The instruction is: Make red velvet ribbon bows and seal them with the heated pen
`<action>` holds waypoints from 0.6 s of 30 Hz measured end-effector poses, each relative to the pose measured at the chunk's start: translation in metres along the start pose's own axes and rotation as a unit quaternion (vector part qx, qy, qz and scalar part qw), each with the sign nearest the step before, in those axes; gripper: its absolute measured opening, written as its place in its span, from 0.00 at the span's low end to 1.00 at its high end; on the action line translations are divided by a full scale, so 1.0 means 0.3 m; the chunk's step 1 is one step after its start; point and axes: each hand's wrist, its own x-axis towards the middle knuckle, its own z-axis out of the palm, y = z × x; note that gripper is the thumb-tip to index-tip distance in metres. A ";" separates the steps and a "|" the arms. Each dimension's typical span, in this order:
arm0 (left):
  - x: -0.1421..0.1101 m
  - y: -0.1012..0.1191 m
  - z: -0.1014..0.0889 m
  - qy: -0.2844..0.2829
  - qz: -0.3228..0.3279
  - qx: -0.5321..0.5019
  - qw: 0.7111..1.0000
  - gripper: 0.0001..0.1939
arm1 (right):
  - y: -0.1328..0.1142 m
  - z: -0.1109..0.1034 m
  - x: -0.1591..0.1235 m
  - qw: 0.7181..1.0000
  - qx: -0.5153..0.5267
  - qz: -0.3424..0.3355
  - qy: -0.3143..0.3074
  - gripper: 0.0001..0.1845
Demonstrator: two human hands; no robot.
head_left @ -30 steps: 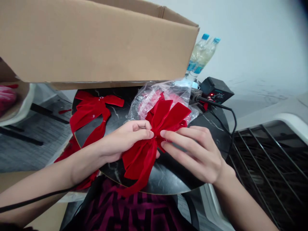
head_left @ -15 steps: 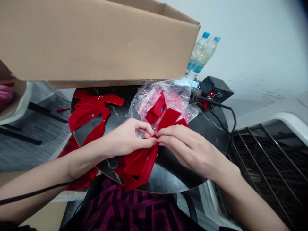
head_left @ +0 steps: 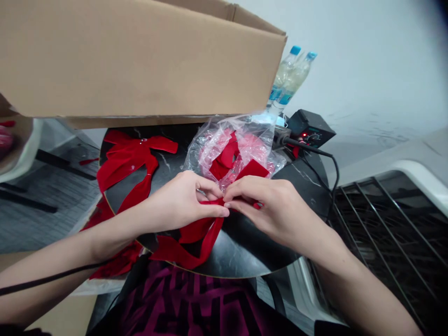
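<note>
A red velvet ribbon bow [head_left: 201, 228] is held between my two hands above the round black table [head_left: 245, 261]. My left hand [head_left: 189, 198] pinches its middle between thumb and fingers. Touching fingertips with it, my right hand [head_left: 266, 198] pinches the same spot from the right. The bow's tails hang down toward the table's front edge, and one loop sticks up behind my right fingers. What lies exactly between the fingertips is hidden. Left of my hands lies another red bow [head_left: 126, 151] with a small shiny piece at its centre.
A clear plastic bag [head_left: 241, 140] with red ribbon inside lies behind my hands. A big cardboard box [head_left: 147, 60] fills the back. Two bottles [head_left: 290, 79], a black control box [head_left: 311, 128] with a lit red light and a cable stand at the right.
The bow between my hands has turned: its upper loop has tipped lower behind my right hand, and its tails have swung left. My right hand's fingers have curled more.
</note>
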 end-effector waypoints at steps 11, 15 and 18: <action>-0.009 -0.003 0.007 0.020 0.007 -0.037 0.999 0.07 | -0.002 0.000 0.017 0.998 -0.041 0.013 -0.041 0.07; 0.015 -0.004 0.016 0.039 -0.014 -0.057 0.998 0.08 | 0.001 -0.021 0.013 0.999 -0.032 -0.009 0.014 0.08; 0.023 0.002 0.012 0.074 -0.029 -0.086 0.993 0.10 | -0.015 -0.050 -0.028 0.991 -0.095 0.004 0.097 0.06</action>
